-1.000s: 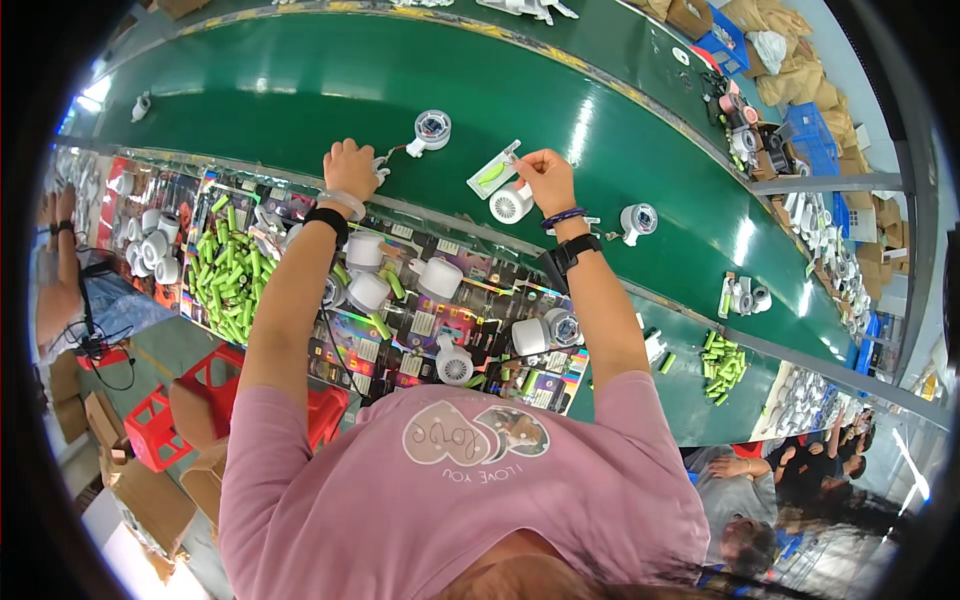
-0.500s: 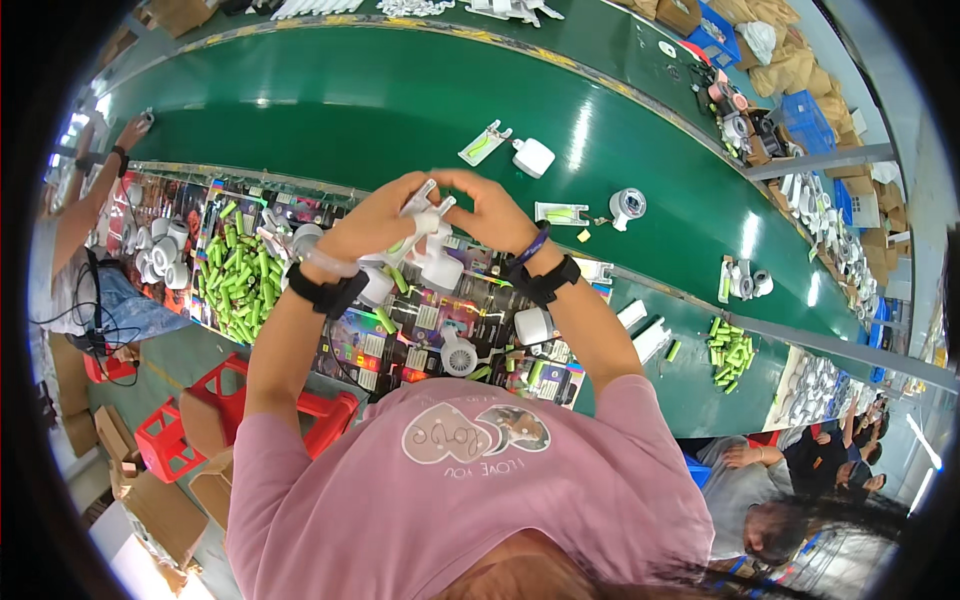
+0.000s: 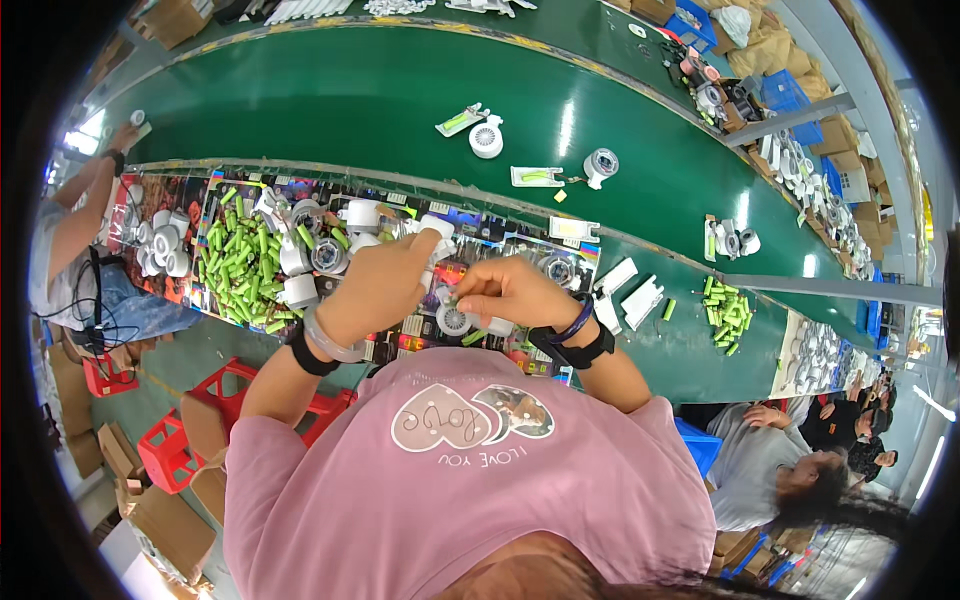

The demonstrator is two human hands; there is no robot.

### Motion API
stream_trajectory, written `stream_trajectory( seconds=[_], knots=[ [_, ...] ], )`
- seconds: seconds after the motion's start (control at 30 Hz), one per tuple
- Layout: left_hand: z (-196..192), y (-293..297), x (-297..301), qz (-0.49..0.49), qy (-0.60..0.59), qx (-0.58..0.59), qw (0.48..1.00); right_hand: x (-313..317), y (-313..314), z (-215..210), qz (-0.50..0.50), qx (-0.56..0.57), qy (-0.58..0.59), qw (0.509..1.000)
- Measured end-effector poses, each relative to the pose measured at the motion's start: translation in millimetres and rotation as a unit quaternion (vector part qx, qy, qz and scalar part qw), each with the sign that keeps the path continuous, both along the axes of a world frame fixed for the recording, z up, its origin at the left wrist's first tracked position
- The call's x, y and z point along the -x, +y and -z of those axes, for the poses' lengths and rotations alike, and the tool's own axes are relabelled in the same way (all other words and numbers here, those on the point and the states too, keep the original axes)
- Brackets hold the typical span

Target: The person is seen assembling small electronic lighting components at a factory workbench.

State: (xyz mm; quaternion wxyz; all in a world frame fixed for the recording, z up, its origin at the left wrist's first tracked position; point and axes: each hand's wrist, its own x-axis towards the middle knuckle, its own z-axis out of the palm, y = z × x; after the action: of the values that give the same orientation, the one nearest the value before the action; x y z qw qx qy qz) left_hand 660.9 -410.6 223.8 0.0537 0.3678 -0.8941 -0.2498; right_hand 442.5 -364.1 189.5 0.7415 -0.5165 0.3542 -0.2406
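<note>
My left hand is closed on a white plastic handle part, whose pale end sticks out past the fingertips. Just to its right, my right hand has thumb and fingers pinched together; what they hold, if anything, is hidden. Below the fingertips lies a small white fan head with a round grille, on the printed work mat. Left of my hands, white fan heads crowd beside a heap of green battery cells.
A green conveyor belt runs across beyond the mat, carrying fan heads and open handle shells. At right lie white shells and more green cells. A co-worker's arm reaches in at far left. Red stools stand below left.
My hands have come down closer to my body and apart; the white handle part is now in the left hand alone. Pieces on the belt appear shifted slightly left.
</note>
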Motion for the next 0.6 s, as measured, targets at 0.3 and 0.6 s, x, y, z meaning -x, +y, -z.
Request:
stream_trajectory(
  seconds=[0.3,0.6],
  knots=[
    [14.5,36.5,34.7,-0.202,0.453,-0.499,0.711,-16.0,34.0,-13.2,0.391,0.531,0.268,0.703],
    [7.7,47.9,31.2,-0.137,0.475,-0.496,0.714,-21.8,45.4,-31.2,0.405,0.452,0.178,0.774]
  ],
)
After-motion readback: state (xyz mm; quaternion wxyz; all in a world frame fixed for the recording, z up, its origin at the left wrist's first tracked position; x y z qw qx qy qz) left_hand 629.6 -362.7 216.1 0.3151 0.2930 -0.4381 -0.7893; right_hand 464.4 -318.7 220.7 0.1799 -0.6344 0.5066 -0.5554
